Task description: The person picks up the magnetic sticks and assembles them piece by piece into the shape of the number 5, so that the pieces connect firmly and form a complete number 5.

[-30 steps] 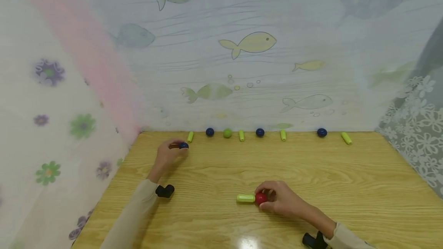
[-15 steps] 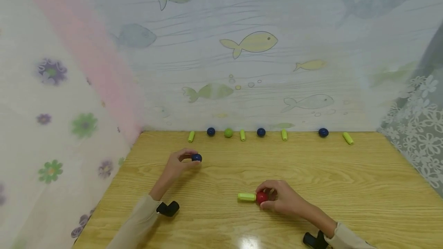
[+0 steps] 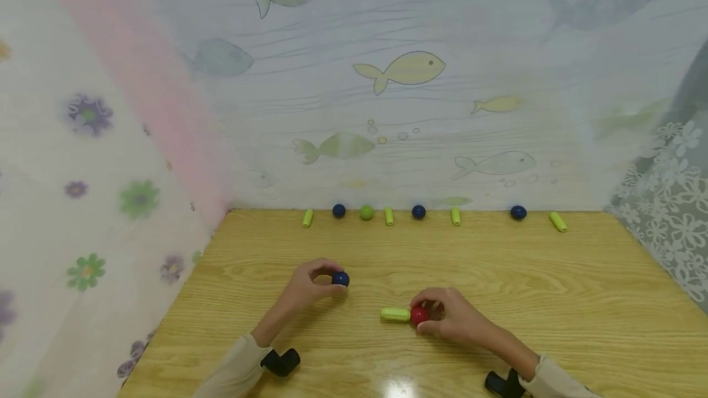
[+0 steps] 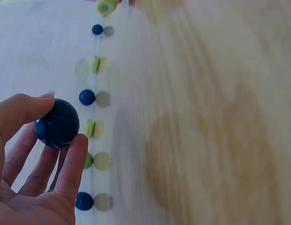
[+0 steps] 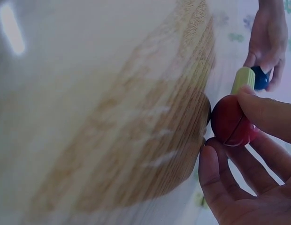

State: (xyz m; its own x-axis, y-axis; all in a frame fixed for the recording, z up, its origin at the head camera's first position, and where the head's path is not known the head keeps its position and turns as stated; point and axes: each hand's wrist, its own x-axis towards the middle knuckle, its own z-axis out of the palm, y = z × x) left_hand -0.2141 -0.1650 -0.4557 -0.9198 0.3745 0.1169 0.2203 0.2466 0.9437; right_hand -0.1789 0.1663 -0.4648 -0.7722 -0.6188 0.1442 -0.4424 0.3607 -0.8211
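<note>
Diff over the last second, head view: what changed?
The left hand moved right and nearer the wearer, carrying the dark blue ball toward the yellow-green stick. Nothing newly taken hold of or let go. Unchanged: the right hand on the red ball at the stick's end, and the far row of balls and sticks.

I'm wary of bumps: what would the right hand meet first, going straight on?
Beyond its red ball and the yellow-green piece ahead of it, the right hand would probably meet the blue ball in the left hand, though depth is unclear.
</note>
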